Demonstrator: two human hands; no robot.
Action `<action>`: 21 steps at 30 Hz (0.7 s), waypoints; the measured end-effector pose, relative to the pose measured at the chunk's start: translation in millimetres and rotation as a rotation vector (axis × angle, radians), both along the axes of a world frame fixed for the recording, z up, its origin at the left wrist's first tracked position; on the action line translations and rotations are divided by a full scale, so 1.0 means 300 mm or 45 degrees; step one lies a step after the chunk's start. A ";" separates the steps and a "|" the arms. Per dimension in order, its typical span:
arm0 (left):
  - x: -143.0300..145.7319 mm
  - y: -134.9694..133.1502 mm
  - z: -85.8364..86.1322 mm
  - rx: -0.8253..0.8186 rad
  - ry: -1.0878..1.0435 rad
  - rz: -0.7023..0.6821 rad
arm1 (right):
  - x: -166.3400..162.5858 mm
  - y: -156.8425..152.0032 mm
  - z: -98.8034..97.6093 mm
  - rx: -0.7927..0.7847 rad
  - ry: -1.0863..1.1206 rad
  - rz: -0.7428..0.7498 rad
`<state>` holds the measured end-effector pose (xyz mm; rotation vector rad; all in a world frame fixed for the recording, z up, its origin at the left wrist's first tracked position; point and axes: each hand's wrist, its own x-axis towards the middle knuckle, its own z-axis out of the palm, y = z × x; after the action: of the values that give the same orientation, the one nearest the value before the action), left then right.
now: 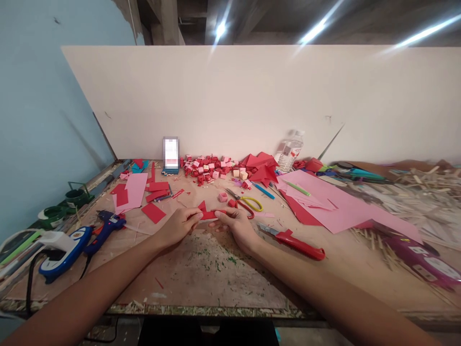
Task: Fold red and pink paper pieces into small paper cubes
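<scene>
A narrow red paper strip is stretched between my two hands above the middle of the table. My left hand pinches its left end, thumb and fingers closed. On its right end, my right hand grips with the thumb on top, other fingers partly hidden beneath. Just beyond the right hand lie scissors with yellow and red handles. A red-handled craft knife rests to the right of that hand. Several red paper rectangles lie beyond my left hand. A small pink paper cube sits behind the strip.
A pile of red and pink cubes lies at the back, beside a phone and a tilted plastic bottle. Left are a blue glue gun and a corded power strip. Pink sheets and wood strips cover the right.
</scene>
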<state>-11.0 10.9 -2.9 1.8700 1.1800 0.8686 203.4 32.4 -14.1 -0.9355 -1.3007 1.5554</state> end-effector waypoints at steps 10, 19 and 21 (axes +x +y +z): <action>0.005 -0.004 0.008 0.045 0.041 0.019 | 0.003 0.006 -0.002 0.008 -0.081 0.015; -0.004 0.002 0.018 0.063 0.090 0.034 | -0.001 0.006 -0.016 0.068 -0.156 -0.027; -0.010 0.009 0.020 0.062 0.102 0.029 | -0.001 0.006 -0.017 0.084 -0.171 -0.038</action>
<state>-14.0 13.5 3.1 1.9499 1.2414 0.8486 203.2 34.3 -19.1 -1.0279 -1.4168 1.4383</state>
